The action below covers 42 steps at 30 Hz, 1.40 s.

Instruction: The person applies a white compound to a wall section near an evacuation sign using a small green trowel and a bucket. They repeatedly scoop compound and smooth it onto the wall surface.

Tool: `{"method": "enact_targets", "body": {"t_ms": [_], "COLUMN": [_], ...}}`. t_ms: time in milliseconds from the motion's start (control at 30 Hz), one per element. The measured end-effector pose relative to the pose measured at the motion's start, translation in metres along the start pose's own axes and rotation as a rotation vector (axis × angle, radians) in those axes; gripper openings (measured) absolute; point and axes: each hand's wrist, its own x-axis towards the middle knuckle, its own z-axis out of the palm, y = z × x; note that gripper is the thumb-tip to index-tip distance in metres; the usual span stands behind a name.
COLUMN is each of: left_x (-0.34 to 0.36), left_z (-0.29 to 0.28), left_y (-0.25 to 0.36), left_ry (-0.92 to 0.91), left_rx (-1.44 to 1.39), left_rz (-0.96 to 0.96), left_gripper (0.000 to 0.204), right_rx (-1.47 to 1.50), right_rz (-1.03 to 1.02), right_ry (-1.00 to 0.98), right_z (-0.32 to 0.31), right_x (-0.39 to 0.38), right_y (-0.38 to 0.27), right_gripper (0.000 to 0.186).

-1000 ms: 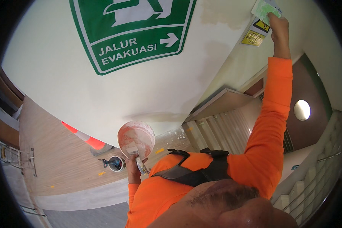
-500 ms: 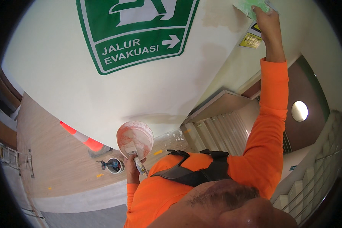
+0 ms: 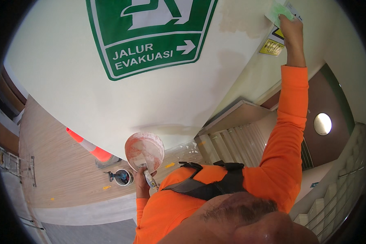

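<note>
High at the right, my right hand (image 3: 292, 31) is closed on a translucent green plastic putty spreader (image 3: 275, 16), its edge at the pale wall near the corner. Low in front of me, my left hand (image 3: 141, 181) is closed at the rim of a bucket (image 3: 153, 143) smeared with pinkish-white residue. A putty knife (image 3: 150, 179) lies against that rim, its blade inside the bucket and its handle at my left hand. The bucket's rim and the knife partly hide the left fingers.
A large green evacuation sign (image 3: 150, 44) is on the wall. Yellow stickers (image 3: 272, 47) sit below my right hand. An orange-white cone (image 3: 91, 148) and a small pail (image 3: 124, 177) stand on the wood-look floor. Stairs (image 3: 236, 142) descend at the right; white flakes lie nearby.
My right hand and the spreader have moved slightly right and down along the wall. The whole view has shifted a little. My left hand still holds the bucket in the same place.
</note>
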Motion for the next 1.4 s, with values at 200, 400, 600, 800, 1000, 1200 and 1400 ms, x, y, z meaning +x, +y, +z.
{"method": "enact_targets", "body": {"t_ms": [200,400,600,800,1000,1200,1400], "left_x": [0.002,0.002,0.002,0.001,0.041,0.041,0.067], "left_z": [0.008,0.026,0.042,0.094,0.103,0.186,0.222], "left_y": [-0.006,-0.014,-0.026,-0.041,-0.094,-0.085,-0.109], "left_ry": [-0.029,-0.023,0.000,-0.029,-0.104,-0.008,-0.023], "left_rx": [0.015,0.025,0.025,0.037,0.168,0.086,0.100], "left_rz": [-0.009,-0.009,-0.013,0.004,0.154,-0.008,-0.015], "left_gripper": [0.054,0.056,0.054,0.054,0.054,0.053,0.052], "right_rx": [-0.040,-0.188,-0.279,-0.367,-0.381,-0.463,-0.402], "right_rz": [-0.134,-0.195,-0.369,-0.565,-0.492,-0.400,-0.406], "right_ry": [-0.084,0.015,-0.028,-0.027,-0.135,-0.231,-0.369], "right_z": [0.000,-0.039,-0.052,-0.067,-0.076,-0.083,-0.096], "right_x": [-0.036,-0.002,0.010,0.044,0.096,0.122,0.156], "right_y": [-0.021,0.026,0.059,0.099,0.134,0.143,0.211], "right_gripper": [0.047,0.042,0.038,0.035,0.035,0.038,0.035]}}
